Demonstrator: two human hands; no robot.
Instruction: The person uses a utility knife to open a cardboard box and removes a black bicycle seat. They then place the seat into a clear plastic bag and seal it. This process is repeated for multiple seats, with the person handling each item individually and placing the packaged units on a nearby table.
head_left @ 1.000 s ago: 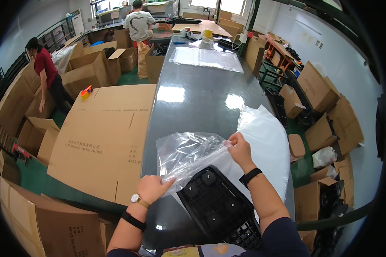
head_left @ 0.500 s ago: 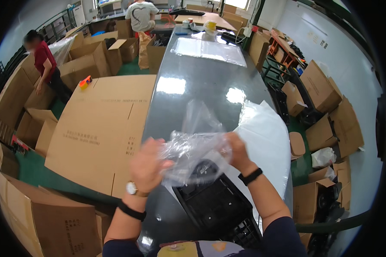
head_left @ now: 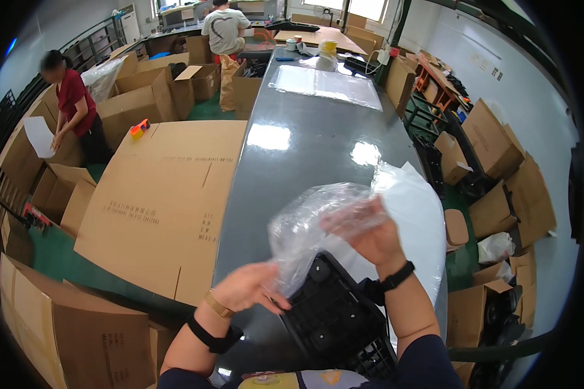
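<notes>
A clear plastic bag is held up over the near end of a long dark table. My right hand is inside or behind the bag's upper part, gripping its film. My left hand grips the bag's lower edge. Under the bag, at the table's near edge, lies a black plastic ribbed part with round bosses; the bag's mouth touches its far corner. A stack of clear bags lies to the right of my hands.
A large flat cardboard sheet lies left of the table, with an orange tool on its far corner. Cardboard boxes crowd both sides. A person in red bends over boxes at left; another stands at the far end. More plastic sheet lies far up the table.
The bag was stretched flat between both hands, then bunched up; now my right hand has risen with it and my left hand has dropped to its lower edge at the black part.
</notes>
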